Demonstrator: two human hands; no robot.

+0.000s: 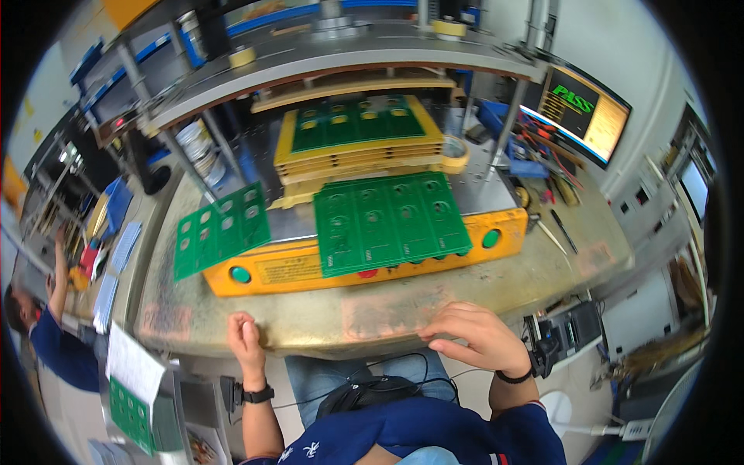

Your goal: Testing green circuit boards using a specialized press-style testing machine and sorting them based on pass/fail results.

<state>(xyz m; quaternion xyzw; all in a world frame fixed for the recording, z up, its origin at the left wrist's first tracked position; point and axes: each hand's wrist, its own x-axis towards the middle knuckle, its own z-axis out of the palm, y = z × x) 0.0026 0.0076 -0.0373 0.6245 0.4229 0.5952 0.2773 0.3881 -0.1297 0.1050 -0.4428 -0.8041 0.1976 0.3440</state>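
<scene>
My left hand (246, 341) is at the table's near edge with its fingers curled in, and nothing shows in it. To the right, my right hand (479, 338) hovers by the same edge, palm down, fingers stretched and thumb apart, holding nothing. Ahead of both hands, a stack of green circuit board panels (391, 225) rests across the front of an orange-fronted press (298, 271). Another green panel (223, 231) lies tilted at the press's left end. Behind them, one more green panel (356, 124) sits on a layered yellow fixture (360, 159) under the press's upper plate.
A monitor (577, 112) stands at the right, beyond a blue bin (527, 167) and tools. A pen (564, 231) lies on the right of the table (310, 310). Tape rolls (455, 155) sit around the press. At far left, a co-worker (66, 349) works at another bench.
</scene>
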